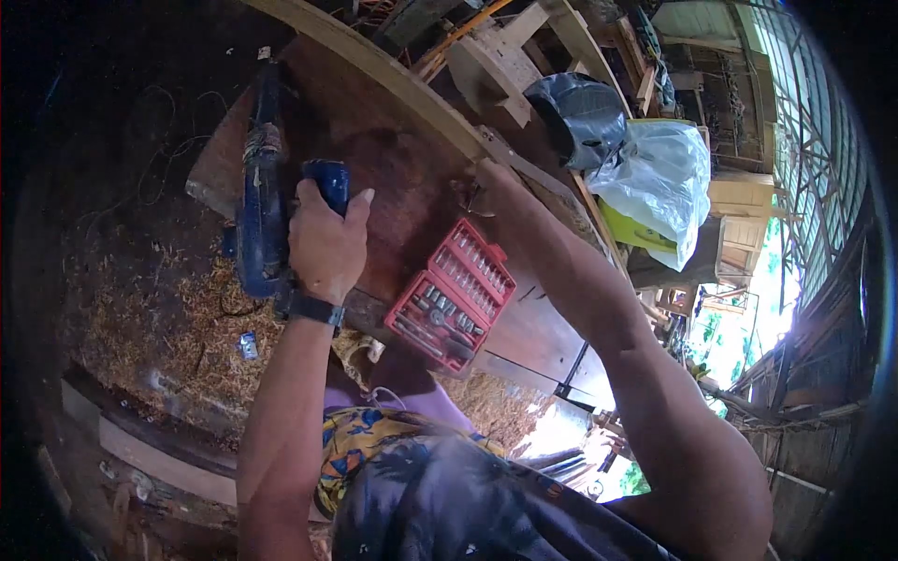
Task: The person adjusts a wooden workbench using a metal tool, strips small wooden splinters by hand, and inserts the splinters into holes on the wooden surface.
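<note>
My left hand (327, 248), with a dark watch on its wrist, is closed round a dark blue block-shaped object (327, 182); its kind I cannot make out. Just left of that hand lies a long dark blue tool (262, 215) with tape wound round its upper part. My right hand (491, 192) reaches to the wooden panel near the long plank, its fingers curled; a small, thin metal thing shows by them, too unclear to name. Between my arms a red socket set case (451, 294) lies open, with sockets and bits in its rows.
A long wooden plank (383, 75) runs along the panel's far edge. Beyond it are a black container (580, 117), a white plastic bag (659, 173) and wooden pieces (496, 70). Wood shavings (196, 346) and a small blue packet (248, 345) lie at the lower left.
</note>
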The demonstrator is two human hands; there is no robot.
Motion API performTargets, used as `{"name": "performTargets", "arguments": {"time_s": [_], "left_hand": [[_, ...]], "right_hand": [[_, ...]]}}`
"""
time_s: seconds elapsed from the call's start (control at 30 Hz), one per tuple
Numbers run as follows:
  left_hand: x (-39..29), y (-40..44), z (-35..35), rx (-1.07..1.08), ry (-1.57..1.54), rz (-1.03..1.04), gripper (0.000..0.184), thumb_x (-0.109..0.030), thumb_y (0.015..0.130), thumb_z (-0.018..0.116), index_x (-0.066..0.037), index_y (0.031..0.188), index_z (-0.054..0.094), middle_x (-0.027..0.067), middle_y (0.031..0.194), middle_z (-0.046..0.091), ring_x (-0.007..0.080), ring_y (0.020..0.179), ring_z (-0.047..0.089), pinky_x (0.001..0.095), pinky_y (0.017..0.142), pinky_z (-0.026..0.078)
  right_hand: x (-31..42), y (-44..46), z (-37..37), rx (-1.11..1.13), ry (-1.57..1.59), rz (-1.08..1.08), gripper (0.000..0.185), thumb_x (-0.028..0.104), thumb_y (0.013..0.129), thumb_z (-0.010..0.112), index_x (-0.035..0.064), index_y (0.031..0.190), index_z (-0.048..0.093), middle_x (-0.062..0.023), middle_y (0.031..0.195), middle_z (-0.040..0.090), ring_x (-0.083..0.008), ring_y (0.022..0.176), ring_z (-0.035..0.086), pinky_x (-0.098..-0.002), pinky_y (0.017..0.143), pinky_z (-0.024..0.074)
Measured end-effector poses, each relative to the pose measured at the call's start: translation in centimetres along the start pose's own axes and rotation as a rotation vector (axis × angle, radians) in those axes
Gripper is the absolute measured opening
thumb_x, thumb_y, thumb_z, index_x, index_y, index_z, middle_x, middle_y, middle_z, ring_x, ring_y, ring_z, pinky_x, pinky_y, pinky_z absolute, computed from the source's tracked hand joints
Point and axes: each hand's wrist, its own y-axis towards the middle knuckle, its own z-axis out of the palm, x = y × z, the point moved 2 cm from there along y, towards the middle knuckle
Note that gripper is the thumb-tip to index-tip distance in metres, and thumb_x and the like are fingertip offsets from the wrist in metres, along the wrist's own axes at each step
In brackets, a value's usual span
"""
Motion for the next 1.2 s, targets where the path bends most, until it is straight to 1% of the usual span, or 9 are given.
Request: {"name": "performTargets", "arguments": {"time_s": [0.17, 0.3, 0.43, 0.53, 0.73, 0.83, 1.03, 1.13, 1.2], "left_hand": [[0.1, 0.1, 0.0, 0.01, -0.013, 0.004, 0.063, -0.041, 0.087, 0.07, 0.01, 0.115, 0.047, 0.0342, 0.09, 0.064, 0.0501, 0.088, 0.065, 0.0508, 0.074, 0.052], [0.1, 0.2, 0.0, 0.033, -0.039, -0.044, 0.057, -0.039, 0.085, 0.071, 0.004, 0.114, 0.048, 0.0309, 0.093, 0.066, 0.0498, 0.09, 0.064, 0.0539, 0.077, 0.051], [-0.1, 0.2, -0.1, 0.038, -0.039, -0.058, 0.057, -0.04, 0.086, 0.071, 0.004, 0.114, 0.048, 0.0308, 0.092, 0.065, 0.05, 0.09, 0.064, 0.054, 0.077, 0.051], [-0.2, 0.2, -0.1, 0.04, -0.044, -0.071, 0.058, -0.041, 0.086, 0.071, 0.004, 0.113, 0.047, 0.0309, 0.092, 0.065, 0.0501, 0.089, 0.064, 0.0536, 0.076, 0.052], [0.0, 0.3, 0.2, 0.006, 0.021, -0.008, 0.059, -0.042, 0.087, 0.07, 0.006, 0.112, 0.047, 0.0313, 0.091, 0.065, 0.0496, 0.087, 0.065, 0.0524, 0.074, 0.053], [-0.1, 0.2, 0.1, 0.025, 0.003, -0.048, 0.058, -0.042, 0.087, 0.07, 0.006, 0.11, 0.048, 0.0316, 0.091, 0.065, 0.0494, 0.088, 0.065, 0.0523, 0.074, 0.053], [-0.2, 0.1, 0.1, -0.034, 0.012, 0.011, 0.059, -0.042, 0.086, 0.071, 0.006, 0.112, 0.049, 0.0322, 0.087, 0.065, 0.0502, 0.085, 0.064, 0.0528, 0.071, 0.051], [0.0, 0.2, 0.2, -0.055, 0.026, 0.026, 0.061, -0.042, 0.085, 0.072, 0.007, 0.114, 0.049, 0.0331, 0.086, 0.065, 0.0507, 0.084, 0.064, 0.0529, 0.069, 0.051], [0.0, 0.2, 0.2, -0.04, 0.02, 0.021, 0.062, -0.042, 0.085, 0.072, 0.008, 0.115, 0.049, 0.0338, 0.087, 0.065, 0.0506, 0.085, 0.064, 0.0527, 0.07, 0.051]], "right_hand": [[-0.6, 0.9, 0.3, 0.144, 0.086, 0.127, 0.02, 0.023, 0.083, 0.064, 0.0029, 0.083, 0.068, -0.0125, 0.073, 0.066, -0.0271, 0.058, 0.061, -0.0417, 0.051, 0.0488], [-1.2, 0.4, -0.3, 0.198, 0.142, 0.2, 0.018, 0.02, 0.082, 0.065, 0.002, 0.083, 0.067, -0.011, 0.069, 0.065, -0.0249, 0.051, 0.059, -0.0405, 0.047, 0.0478], [-0.5, -0.9, -0.9, 0.165, 0.091, 0.203, 0.017, 0.016, 0.086, 0.061, 0.0001, 0.089, 0.068, -0.0159, 0.084, 0.07, -0.0264, 0.055, 0.062, -0.042, 0.044, 0.0462], [1.0, -1.2, -2.1, 0.1, -0.786, -0.439, 0.023, 0.017, 0.084, 0.062, -0.0035, 0.092, 0.067, -0.0205, 0.088, 0.07, -0.0351, 0.073, 0.07, -0.0461, 0.058, 0.0546], [2.8, -1.4, -3.4, 0.328, -1.134, -0.62, 0.019, 0.013, 0.08, 0.061, -0.0004, 0.087, 0.073, -0.0185, 0.085, 0.072, -0.0375, 0.074, 0.07, -0.0509, 0.061, 0.0538], [-0.7, 0.9, -2.0, 0.173, -0.674, -0.551, 0.012, 0.011, 0.083, 0.062, 0.0014, 0.082, 0.069, -0.0165, 0.077, 0.069, -0.0317, 0.063, 0.067, -0.0476, 0.051, 0.0507], [-1.7, -2.3, -2.5, 0.363, 0.948, 0.415, 0.016, 0.017, 0.097, 0.05, 0.0043, 0.096, 0.059, -0.0101, 0.075, 0.063, -0.0177, 0.051, 0.051, -0.0358, 0.047, 0.044], [-0.4, -2.3, -1.9, 0.229, 0.909, 0.357, 0.011, 0.015, 0.099, 0.046, 0.0076, 0.096, 0.054, -0.0047, 0.068, 0.055, -0.0098, 0.048, 0.039, -0.0305, 0.044, 0.0377], [1.0, -3.0, -2.0, 0.21, 0.987, 0.478, 0.014, 0.013, 0.096, 0.05, 0.0083, 0.084, 0.051, -0.0033, 0.062, 0.048, -0.0119, 0.046, 0.039, -0.0306, 0.042, 0.0348]]}}
